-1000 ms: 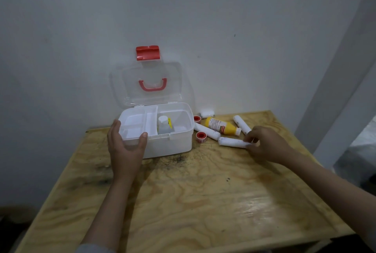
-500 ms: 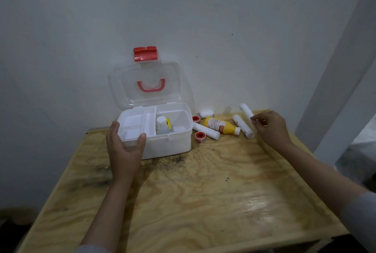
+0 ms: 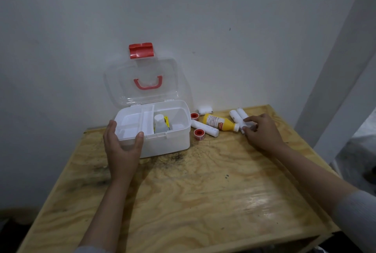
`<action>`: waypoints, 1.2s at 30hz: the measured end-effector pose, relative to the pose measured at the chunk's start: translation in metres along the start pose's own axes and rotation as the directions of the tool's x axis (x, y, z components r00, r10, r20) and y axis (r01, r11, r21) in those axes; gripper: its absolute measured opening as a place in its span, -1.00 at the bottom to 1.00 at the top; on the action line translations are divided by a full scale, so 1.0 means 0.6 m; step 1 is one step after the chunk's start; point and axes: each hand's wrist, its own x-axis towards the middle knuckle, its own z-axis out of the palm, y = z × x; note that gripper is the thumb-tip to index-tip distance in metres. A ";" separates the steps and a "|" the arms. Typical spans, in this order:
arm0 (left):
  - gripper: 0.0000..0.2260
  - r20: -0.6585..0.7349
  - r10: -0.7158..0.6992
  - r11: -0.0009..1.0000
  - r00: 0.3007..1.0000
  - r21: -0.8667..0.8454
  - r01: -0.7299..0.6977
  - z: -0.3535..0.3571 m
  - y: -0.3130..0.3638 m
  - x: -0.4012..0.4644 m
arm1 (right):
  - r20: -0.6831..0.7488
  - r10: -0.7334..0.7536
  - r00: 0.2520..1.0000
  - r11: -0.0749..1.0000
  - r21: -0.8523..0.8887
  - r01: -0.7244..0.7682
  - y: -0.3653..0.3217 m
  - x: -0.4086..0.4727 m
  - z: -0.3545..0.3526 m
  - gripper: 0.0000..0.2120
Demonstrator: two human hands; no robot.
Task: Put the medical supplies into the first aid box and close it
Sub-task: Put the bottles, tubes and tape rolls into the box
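The white first aid box [image 3: 168, 143] stands open on the wooden table, its clear lid [image 3: 142, 65] with red handle and latch leaning back on the wall. A small clear bottle [image 3: 159, 124] and something yellow stand in its right compartment. My left hand [image 3: 122, 151] grips the box's front left rim. Right of the box lie a yellow bottle [image 3: 217, 122], a white roll [image 3: 203, 127], two red tape rolls [image 3: 199, 133] and a small white item [image 3: 204, 109]. My right hand [image 3: 262, 132] pinches the near ends of two white rolls [image 3: 236, 116] lying side by side.
The plywood table [image 3: 193, 191] has raised edges and stands against a white wall. A white pillar [image 3: 335, 90] rises just past its right side. The box's left tray compartments hold nothing that I can see.
My right hand picked one white roll up off the table, carried it back and right, and now has it down beside the other roll. My left hand stayed on the box.
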 end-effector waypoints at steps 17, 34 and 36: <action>-0.37 -0.006 0.008 1.000 1.000 -0.003 -0.008 0.000 0.003 0.000 | -0.092 -0.033 0.995 0.999 -0.009 0.033 0.018 -0.010 0.006 -0.77; -0.36 -0.004 -0.008 1.000 1.000 -0.002 0.008 -0.001 0.008 -0.002 | -0.159 -0.545 0.823 0.750 0.347 0.563 -0.218 0.035 -0.072 -0.79; -0.34 -0.007 -0.007 1.000 1.000 -0.008 0.007 -0.001 0.007 -0.002 | 0.015 -0.622 0.783 0.754 0.280 0.594 -0.252 0.055 -0.064 -0.80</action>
